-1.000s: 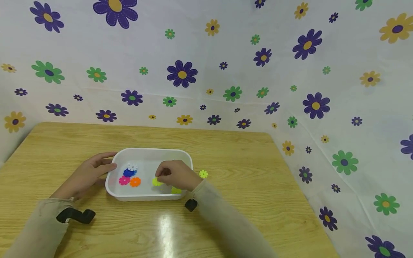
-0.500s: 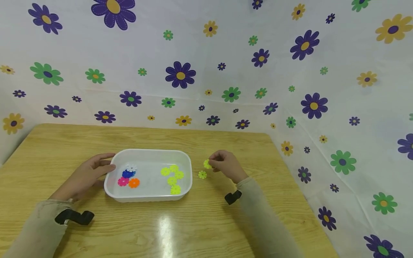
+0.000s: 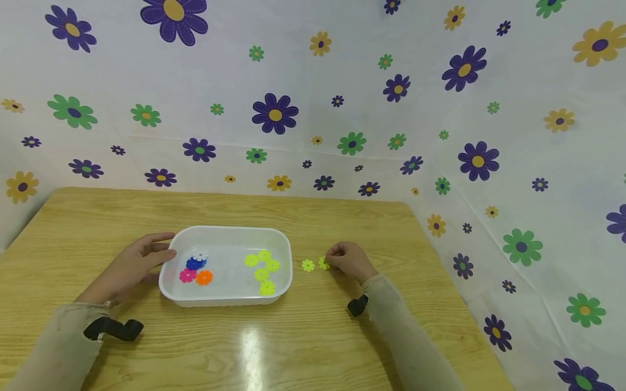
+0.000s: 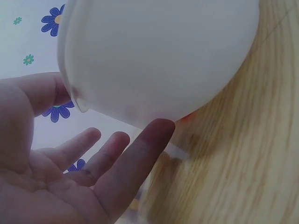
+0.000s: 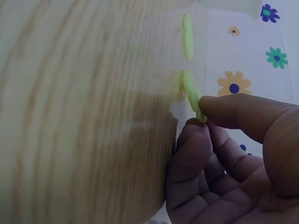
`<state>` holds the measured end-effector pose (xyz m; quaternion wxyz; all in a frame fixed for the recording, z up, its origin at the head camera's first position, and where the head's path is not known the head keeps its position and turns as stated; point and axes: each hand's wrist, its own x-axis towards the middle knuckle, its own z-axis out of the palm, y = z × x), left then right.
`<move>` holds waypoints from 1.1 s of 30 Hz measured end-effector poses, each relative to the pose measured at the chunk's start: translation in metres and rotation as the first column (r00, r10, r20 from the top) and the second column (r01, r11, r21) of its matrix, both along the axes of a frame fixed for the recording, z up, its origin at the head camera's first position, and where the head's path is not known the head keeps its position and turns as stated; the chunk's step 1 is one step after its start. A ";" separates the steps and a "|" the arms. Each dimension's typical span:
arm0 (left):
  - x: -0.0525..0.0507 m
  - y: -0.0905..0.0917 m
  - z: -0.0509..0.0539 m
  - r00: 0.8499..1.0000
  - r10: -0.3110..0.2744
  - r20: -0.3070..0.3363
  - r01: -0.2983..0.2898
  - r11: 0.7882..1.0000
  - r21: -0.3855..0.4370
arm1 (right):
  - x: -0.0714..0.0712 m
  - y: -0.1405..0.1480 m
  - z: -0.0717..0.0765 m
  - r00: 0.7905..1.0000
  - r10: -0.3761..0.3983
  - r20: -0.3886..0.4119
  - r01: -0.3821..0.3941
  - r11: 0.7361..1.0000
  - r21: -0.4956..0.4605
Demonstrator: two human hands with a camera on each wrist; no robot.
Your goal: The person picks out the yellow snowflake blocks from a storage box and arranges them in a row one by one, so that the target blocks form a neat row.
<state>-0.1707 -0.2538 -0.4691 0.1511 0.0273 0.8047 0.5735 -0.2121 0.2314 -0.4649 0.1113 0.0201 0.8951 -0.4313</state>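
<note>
Right hand (image 3: 353, 262) is bringing a yellow disc (image 3: 323, 263) down beside a second disc (image 3: 307, 265)

Since half a second ago, it is coming level with that one, just to its right. Thumb and finger are pinching it, one edge tilting toward the table (image 3: 381, 233). Left hand (image 3: 128, 267) is touching the tray (image 3: 225, 300), fingers extended. Inside, yellow pieces (image 3: 261, 275) are lying right, mixed colours (image 3: 196, 264) left.
</note>
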 end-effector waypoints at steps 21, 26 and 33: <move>-0.001 0.000 -0.002 1.000 0.001 -0.008 -0.002 0.999 -0.032 | 0.003 -0.005 0.012 0.998 0.026 -0.057 -0.022 0.997 0.071; -0.001 -0.001 -0.002 1.000 0.011 0.000 -0.011 0.999 -0.039 | 0.005 -0.014 0.033 0.986 0.055 -0.158 -0.046 0.997 0.063; 0.000 0.001 0.001 1.000 0.001 0.013 0.000 1.000 -0.024 | 0.011 -0.053 0.056 0.954 0.152 -0.258 -0.140 0.988 0.064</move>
